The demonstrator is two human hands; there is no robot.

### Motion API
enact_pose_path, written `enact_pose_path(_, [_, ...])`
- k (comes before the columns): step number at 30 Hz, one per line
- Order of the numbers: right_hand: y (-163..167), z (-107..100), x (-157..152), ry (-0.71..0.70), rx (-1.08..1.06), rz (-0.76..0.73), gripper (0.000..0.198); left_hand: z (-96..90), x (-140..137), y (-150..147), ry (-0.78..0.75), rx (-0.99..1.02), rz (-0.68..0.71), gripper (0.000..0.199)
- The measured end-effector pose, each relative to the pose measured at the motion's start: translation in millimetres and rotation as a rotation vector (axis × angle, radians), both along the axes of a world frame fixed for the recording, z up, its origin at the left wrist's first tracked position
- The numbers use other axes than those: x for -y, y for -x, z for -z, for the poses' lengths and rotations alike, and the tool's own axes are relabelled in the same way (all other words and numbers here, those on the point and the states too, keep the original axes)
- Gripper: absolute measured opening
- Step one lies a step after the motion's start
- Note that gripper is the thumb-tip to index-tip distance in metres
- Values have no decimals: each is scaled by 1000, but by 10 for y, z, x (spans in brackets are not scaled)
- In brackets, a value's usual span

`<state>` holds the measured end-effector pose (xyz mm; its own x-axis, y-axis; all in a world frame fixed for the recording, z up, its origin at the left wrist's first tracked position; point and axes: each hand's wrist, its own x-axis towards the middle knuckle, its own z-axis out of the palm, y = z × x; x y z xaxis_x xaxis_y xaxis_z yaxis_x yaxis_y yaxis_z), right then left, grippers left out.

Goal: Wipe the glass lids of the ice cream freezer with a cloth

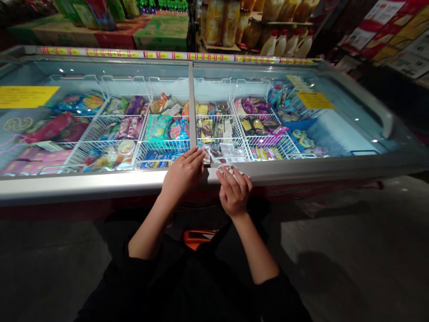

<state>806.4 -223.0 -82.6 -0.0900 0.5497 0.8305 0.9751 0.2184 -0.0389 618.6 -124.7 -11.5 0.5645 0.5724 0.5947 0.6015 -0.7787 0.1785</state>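
Observation:
My left hand (186, 171) rests on the front of a chest freezer, at the foot of the upright bar (192, 103) between its two glass lids. Its fingers are stretched out, lie close together and hold nothing; a dark ring shows on one. Just to the right, my right hand (235, 191) curls over a crumpled white cloth (231, 169) with dark marks. The cloth is pressed against the silver front rim (284, 169), and the fingers hide part of it.
Below the glass, white wire baskets (90, 145) hold colourful frozen packets (159, 127). Yellow labels (28, 96) are stuck on the lids. Price tags (167, 55) line the back rim. Behind stand jars (219, 22) and white bottles (281, 44). Something orange (197, 240) shows below my hands.

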Motion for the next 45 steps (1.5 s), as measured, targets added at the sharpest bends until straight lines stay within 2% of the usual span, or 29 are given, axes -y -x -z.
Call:
enact_pose_path(3, [-367, -13, 4, -4, 64, 17, 44, -8, 6, 3, -5, -4, 0, 37])
enact_pose_path(5, [-637, -9, -21, -37, -16, 134, 42, -5, 10, -5, 0, 5, -11, 37])
enact_pose_path(7, [-765, -9, -55, -78, -148, 253, 44, 2, 12, -16, 18, 19, -22, 38])
enact_pose_path(9, [-680, -15, -77, -93, -259, 321, 46, 7, 11, -24, 36, 30, -25, 39])
enact_pose_path(11, [-413, -22, -68, -63, -304, 314, 46, 1, 12, -24, 44, 31, -22, 39])
enact_pose_path(14, [37, -23, -2, 84, -193, 149, 44, -23, 17, -16, 28, 10, -16, 38])
enact_pose_path(16, [154, -17, 43, 145, -75, 44, 46, -38, 22, -10, 6, -4, -6, 38])
enact_pose_path(19, [-69, -6, 44, 89, 8, 0, 46, -41, 25, -9, -15, -10, -3, 37])
enact_pose_path(22, [-463, -19, -35, -36, -91, 156, 42, -28, 24, -21, -12, -4, -13, 37])
enact_pose_path(24, [-559, -54, -87, -91, -204, 280, 43, -20, 22, -34, -8, 7, -18, 37])
enact_pose_path(27, [-294, -117, -102, -74, -289, 315, 43, -15, 19, -46, 4, 18, -32, 38])
enact_pose_path(30, [150, -146, -53, 35, -179, 104, 43, -17, 14, -35, 19, 22, -24, 38])
enact_pose_path(32, [268, -143, -24, 48, -107, -10, 43, -15, 10, -21, 28, 25, -10, 37])
enact_pose_path(35, [25, -116, -31, -14, -27, -18, 44, 1, 2, -11, 36, 24, 5, 37])
enact_pose_path(38, [-408, -117, -95, -23, -86, 148, 43, 24, -8, -25, 17, 7, 0, 37])
enact_pose_path(40, [-542, -174, -147, -11, -161, 234, 40, 32, -12, -39, -1, -3, -11, 36])
enact_pose_path(42, [-467, -276, -186, 61, -184, 227, 38, 31, -14, -48, -9, -7, -19, 36])
enact_pose_path(45, [-123, -447, -213, 224, -110, 86, 37, 24, -12, -46, -18, 1, -19, 36])
